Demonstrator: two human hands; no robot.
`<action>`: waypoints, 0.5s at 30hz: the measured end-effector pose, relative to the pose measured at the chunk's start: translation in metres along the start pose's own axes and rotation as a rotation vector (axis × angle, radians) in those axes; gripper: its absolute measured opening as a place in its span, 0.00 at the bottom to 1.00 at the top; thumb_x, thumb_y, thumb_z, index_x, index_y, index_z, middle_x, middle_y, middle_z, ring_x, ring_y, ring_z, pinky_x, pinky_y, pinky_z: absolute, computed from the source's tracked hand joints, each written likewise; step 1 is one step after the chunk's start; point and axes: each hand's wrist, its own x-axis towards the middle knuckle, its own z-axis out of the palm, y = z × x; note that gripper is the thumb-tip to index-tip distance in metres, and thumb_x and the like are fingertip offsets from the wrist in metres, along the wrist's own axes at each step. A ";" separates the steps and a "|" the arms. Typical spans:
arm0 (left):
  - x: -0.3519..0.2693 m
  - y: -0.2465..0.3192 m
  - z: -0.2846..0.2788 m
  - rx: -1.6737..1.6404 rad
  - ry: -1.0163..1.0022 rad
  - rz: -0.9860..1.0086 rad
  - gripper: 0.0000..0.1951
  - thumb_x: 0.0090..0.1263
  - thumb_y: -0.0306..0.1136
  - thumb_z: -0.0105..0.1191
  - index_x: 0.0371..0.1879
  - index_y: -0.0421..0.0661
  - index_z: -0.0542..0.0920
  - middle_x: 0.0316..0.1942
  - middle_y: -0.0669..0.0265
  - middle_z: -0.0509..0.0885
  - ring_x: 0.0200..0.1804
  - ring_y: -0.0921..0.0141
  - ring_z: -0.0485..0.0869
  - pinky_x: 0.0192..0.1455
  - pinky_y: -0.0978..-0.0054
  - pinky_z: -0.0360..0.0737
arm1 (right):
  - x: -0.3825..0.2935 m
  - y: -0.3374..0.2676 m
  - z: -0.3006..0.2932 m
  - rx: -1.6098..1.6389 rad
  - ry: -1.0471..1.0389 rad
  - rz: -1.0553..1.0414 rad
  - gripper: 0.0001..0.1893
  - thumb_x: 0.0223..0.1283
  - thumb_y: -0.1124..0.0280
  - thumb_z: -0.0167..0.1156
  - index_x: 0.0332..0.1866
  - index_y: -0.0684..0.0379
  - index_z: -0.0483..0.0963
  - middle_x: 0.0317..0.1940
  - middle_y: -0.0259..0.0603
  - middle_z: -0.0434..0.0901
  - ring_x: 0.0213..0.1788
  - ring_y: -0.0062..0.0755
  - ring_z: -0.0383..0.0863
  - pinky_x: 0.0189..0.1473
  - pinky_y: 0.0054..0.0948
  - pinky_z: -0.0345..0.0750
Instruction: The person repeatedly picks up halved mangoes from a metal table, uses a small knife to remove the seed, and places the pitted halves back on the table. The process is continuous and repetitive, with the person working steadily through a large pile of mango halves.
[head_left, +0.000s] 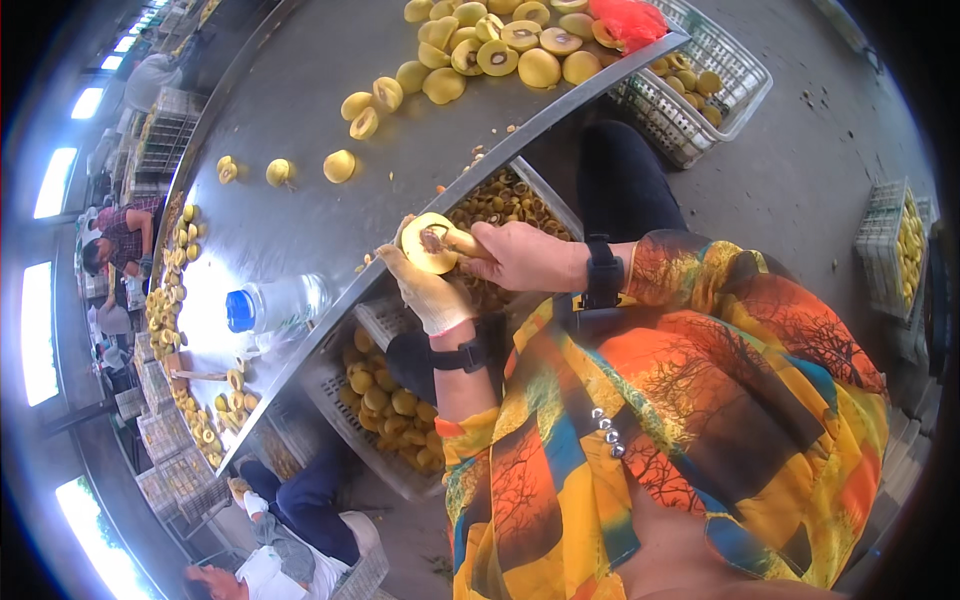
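My left hand (429, 292), in a pale glove, holds a halved yellow peach (425, 251) with its cut face up, just over the table edge. My bare right hand (506, 255) grips the light handle (466, 244) of a small pitting tool. The tool's tip is at the brown pit cavity in the middle of the half, and its blade is hard to make out. Below my hands, a crate holds many small brown and yellow scraps (517, 199), apparently pits. Another crate of whole-looking yellow peaches (394, 405) stands under the table edge beside my leg.
On the metal table (285, 97) lie several peach halves (497, 57), a red plastic bag (630, 22) and a clear bottle with a blue cap (281, 302). A white crate (697, 135) stands at the table's corner. A co-worker (292, 547) sits nearby; another person (124, 236) is across the table.
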 end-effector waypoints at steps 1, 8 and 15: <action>-0.001 -0.001 0.002 0.017 0.008 0.009 0.32 0.76 0.57 0.26 0.58 0.41 0.71 0.52 0.59 0.76 0.54 0.65 0.75 0.60 0.68 0.70 | 0.000 0.001 0.000 -0.011 0.008 0.019 0.19 0.64 0.58 0.55 0.35 0.67 0.66 0.22 0.61 0.76 0.30 0.62 0.78 0.32 0.48 0.73; 0.003 -0.013 0.001 0.091 -0.029 0.128 0.32 0.77 0.56 0.27 0.58 0.37 0.70 0.53 0.57 0.75 0.54 0.65 0.75 0.60 0.67 0.71 | -0.002 0.001 -0.001 -0.033 0.034 0.007 0.18 0.64 0.60 0.55 0.36 0.68 0.66 0.24 0.62 0.77 0.31 0.62 0.78 0.34 0.49 0.74; 0.004 -0.017 -0.001 -0.005 -0.073 0.134 0.30 0.77 0.54 0.29 0.54 0.37 0.72 0.50 0.56 0.77 0.51 0.65 0.77 0.57 0.68 0.73 | -0.006 -0.004 0.002 0.007 -0.011 0.060 0.16 0.64 0.62 0.55 0.35 0.68 0.66 0.25 0.62 0.77 0.32 0.62 0.79 0.34 0.48 0.74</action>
